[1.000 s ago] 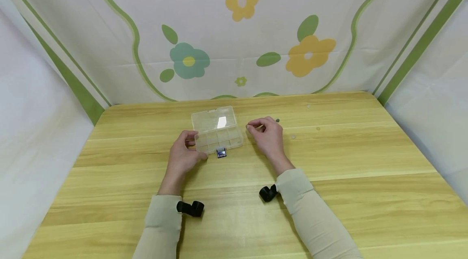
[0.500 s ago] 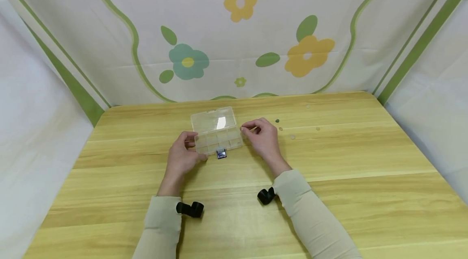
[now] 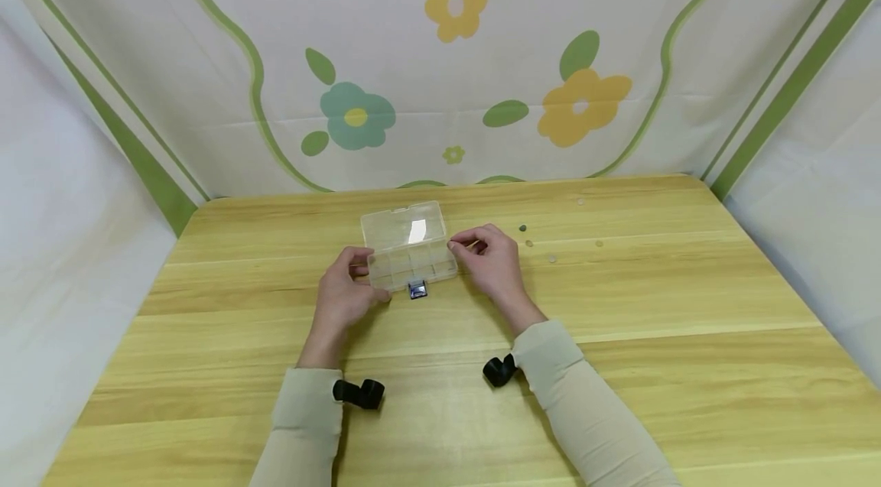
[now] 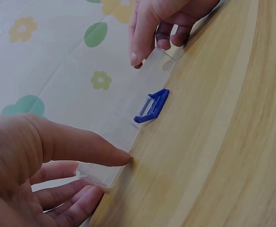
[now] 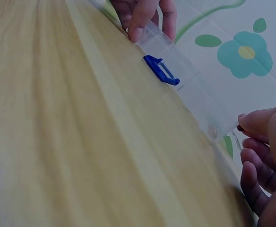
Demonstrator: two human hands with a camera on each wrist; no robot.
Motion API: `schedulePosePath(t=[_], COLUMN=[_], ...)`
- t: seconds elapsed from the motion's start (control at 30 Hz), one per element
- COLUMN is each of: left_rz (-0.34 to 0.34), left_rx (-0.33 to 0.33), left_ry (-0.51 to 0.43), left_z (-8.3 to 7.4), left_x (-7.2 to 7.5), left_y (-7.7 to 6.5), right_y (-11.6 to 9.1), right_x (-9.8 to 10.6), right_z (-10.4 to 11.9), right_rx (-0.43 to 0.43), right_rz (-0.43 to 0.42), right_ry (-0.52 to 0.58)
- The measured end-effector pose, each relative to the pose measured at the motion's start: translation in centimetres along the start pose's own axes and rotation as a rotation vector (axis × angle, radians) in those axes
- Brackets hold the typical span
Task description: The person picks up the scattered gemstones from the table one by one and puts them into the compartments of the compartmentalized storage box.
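A clear plastic compartment box (image 3: 413,265) stands on the table with its lid (image 3: 395,225) raised at the back and a blue latch (image 5: 160,70) at the front. My left hand (image 3: 344,288) grips the box's left end, thumb at the front edge and fingers behind. At the right end, my right hand (image 3: 492,261) pinches a small dark piece (image 5: 240,127), mostly hidden by thumb and forefinger, whose kind I cannot tell. Its fingertips are right at the box's rim. A small round pale piece (image 5: 212,131) shows through the box's right front corner.
Right of the right hand lie a dark green pebble-like piece (image 3: 522,228), a tan piece (image 3: 529,244) and several pale ones, such as a whitish piece (image 3: 552,258). A flowered cloth (image 3: 440,89) hangs behind the wooden table (image 3: 440,410).
My right hand has moved left to the box's right end with the small piece pinched, uncovering the tan piece on the table. The left hand and box have stayed put.
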State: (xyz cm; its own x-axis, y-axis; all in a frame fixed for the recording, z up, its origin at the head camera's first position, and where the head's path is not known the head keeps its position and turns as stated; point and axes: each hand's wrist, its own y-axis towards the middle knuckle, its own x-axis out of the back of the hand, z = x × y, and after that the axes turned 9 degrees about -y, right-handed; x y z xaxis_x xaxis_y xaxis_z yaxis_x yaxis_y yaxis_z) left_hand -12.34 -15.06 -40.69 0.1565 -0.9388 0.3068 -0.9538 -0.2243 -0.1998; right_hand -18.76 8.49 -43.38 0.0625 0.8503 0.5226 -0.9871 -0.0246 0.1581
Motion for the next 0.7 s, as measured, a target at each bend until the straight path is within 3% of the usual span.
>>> schedulePosePath(t=[0.7], left_rz=[0.013], left_rx=[-0.010], left_ry=[-0.006], left_z=[-0.18], left_x=[-0.32], left_y=[0.11], right_y=[-0.05], right_x=[0.15], right_z=[-0.16], right_rx=[0.023], right_rz=[0.027], right_ry=[-0.018])
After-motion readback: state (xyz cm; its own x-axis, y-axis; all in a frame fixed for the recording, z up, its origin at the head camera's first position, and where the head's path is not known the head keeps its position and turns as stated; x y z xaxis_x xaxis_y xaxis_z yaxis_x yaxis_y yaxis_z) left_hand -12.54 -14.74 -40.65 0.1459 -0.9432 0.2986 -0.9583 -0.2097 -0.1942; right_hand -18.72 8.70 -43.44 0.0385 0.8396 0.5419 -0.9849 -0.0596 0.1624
